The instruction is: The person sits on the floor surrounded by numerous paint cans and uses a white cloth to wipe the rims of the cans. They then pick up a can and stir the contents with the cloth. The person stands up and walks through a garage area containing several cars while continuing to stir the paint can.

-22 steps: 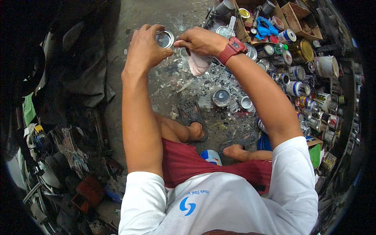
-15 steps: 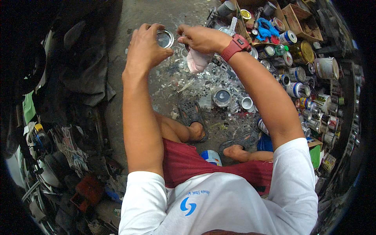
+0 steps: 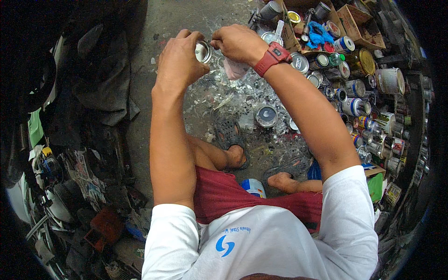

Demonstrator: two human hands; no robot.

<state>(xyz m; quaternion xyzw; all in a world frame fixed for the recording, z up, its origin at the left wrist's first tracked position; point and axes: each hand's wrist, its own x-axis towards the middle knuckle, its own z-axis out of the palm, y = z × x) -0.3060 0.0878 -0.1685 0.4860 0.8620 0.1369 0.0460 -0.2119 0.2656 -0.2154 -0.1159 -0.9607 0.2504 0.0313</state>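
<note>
My left hand point(image 3: 179, 58) grips a small round metal can point(image 3: 203, 52) by its side, fingers curled around it and its shiny round end facing right. Just to the right, my right hand point(image 3: 238, 43) is closed with its fingertips beside the can. A pale pink rag point(image 3: 234, 69) hangs beneath this hand, blurred and partly hidden by it; the fingers appear clenched on its upper part. Below both hands, a round can with a grey top point(image 3: 266, 115) stands on the paint-splattered floor point(image 3: 219, 95).
Many paint cans point(image 3: 355, 107) crowd the right side. Cardboard boxes point(image 3: 359, 27) stand at the far right, one holding a blue glove point(image 3: 319, 35). A white-and-blue can point(image 3: 253, 187) sits between my legs. Dark cloth point(image 3: 102, 74) and clutter line the left.
My left hand and the can have shifted slightly right, and the can's round end is turned more sideways. My right hand has moved a little up and left, with the rag now less visible.
</note>
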